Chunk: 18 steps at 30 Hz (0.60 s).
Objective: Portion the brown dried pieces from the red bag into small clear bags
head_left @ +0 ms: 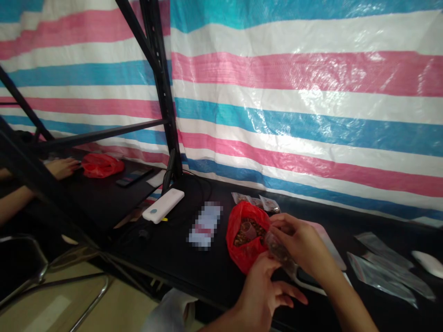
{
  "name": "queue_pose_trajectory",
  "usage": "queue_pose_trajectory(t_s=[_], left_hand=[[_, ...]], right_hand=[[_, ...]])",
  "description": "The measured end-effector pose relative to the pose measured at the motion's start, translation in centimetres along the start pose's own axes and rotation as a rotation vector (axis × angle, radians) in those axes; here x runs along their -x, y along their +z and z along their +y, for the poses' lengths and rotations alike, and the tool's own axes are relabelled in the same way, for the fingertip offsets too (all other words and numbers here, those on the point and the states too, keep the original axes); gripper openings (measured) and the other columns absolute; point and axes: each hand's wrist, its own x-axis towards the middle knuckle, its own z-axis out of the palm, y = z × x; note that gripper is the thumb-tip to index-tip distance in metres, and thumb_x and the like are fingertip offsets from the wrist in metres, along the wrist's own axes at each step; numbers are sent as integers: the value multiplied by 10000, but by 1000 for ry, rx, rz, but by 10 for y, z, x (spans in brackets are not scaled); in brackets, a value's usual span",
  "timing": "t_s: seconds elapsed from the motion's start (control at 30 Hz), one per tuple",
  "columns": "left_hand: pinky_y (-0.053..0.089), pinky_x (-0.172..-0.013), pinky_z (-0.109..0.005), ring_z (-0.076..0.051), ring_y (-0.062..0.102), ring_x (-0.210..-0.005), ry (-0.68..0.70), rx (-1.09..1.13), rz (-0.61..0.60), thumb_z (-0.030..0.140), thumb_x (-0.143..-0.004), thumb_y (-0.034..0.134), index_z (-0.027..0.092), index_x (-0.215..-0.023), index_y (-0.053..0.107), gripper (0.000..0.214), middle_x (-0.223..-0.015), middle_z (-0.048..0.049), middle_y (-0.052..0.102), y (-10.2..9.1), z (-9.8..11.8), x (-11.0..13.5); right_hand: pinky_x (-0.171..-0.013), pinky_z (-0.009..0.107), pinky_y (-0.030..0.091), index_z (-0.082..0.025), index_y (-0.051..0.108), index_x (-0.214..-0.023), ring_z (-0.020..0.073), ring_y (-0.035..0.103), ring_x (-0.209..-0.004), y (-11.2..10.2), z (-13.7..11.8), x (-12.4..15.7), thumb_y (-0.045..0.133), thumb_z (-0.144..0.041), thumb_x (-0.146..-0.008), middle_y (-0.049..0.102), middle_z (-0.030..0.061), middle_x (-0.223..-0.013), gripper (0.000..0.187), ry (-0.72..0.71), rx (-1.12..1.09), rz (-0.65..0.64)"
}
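In the head view, I see the clear bag point(278, 249) between the hands, its long axis slanting from the red bag's rim down to the right, under the right hand point(296, 240), which pinches it in its fingertips. The left hand point(259, 288) has thumb and forefinger at its near edge, the other fingers spread; I cannot tell whether they grip. The red bag point(238, 256) lies just left of and beyond the hands, with neither clearly nearer. It is glossy, crumpled, wide open and roundish, holding brown pieces point(238, 239) and a small see-through cup point(248, 230).
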Motion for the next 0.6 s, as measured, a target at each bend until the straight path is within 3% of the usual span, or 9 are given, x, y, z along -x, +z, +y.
queue_pose_trajectory(t_s=[0.13, 0.3, 0.43, 0.6], left_hand=[[321, -630, -286, -122, 642, -558, 2, 28, -72, 467, -599, 601, 218, -1195, 549, 648, -1200, -71, 600, 0, 8, 3], [340, -641, -286, -131, 663, -576, 7, 52, -92, 459, -610, 622, 221, -1268, 537, 705, -1201, -77, 622, 1, 6, 0], [353, -634, -275, -138, 682, -589, 26, 54, -59, 468, -625, 628, 205, -1367, 492, 799, -1290, -114, 629, 1, 1, -3], [367, -611, -269, -154, 720, -664, 154, -91, -68, 480, -735, 615, 246, -1568, 286, 926, -1445, -150, 566, -8, -12, -6]], right_hand=[[-666, 336, 557, -246, 709, -869, 256, 746, -751, 2, -1, -5, 676, -404, -688, 794, 37, -826, 242, 33, -108, -35], [-641, 315, 553, -238, 704, -848, 233, 733, -708, 3, 5, -8, 676, -348, -700, 781, 33, -776, 186, 26, -120, -76], [-652, 310, 554, -235, 731, -914, 228, 731, -746, 0, 12, -1, 685, -348, -750, 789, 45, -846, 204, 13, -90, -5], [-716, 315, 563, -233, 769, -861, 203, 687, -747, -12, 26, 14, 764, -438, -766, 769, 50, -869, 226, -152, -120, 123]])
